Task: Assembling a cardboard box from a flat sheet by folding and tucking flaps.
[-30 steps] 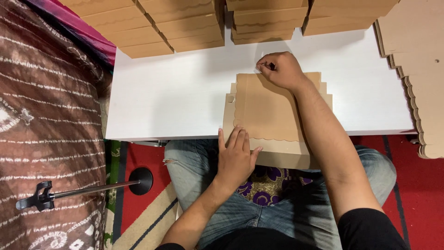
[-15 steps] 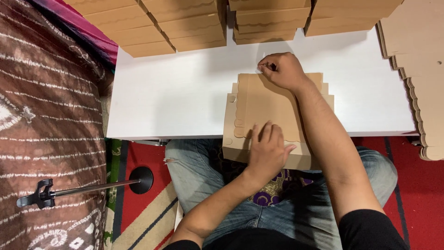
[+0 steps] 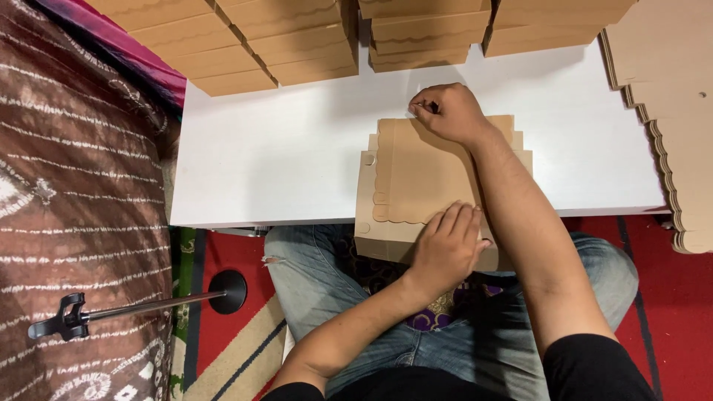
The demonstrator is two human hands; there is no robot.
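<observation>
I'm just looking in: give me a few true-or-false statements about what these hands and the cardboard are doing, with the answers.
1. The left hand lies flat on the near edge of the flat cardboard piece. True.
2. The right hand holds a pair of scissors. False: it pinches the far edge of the cardboard with its fingers; no tool shows.
3. The cardboard rests on a white table. True, with its near part overhanging the lap.
4. The folded cardboard boxes are stacked on the red floor. False: they stand along the table's far edge.
5. A black stand lies at the left. True.
</observation>
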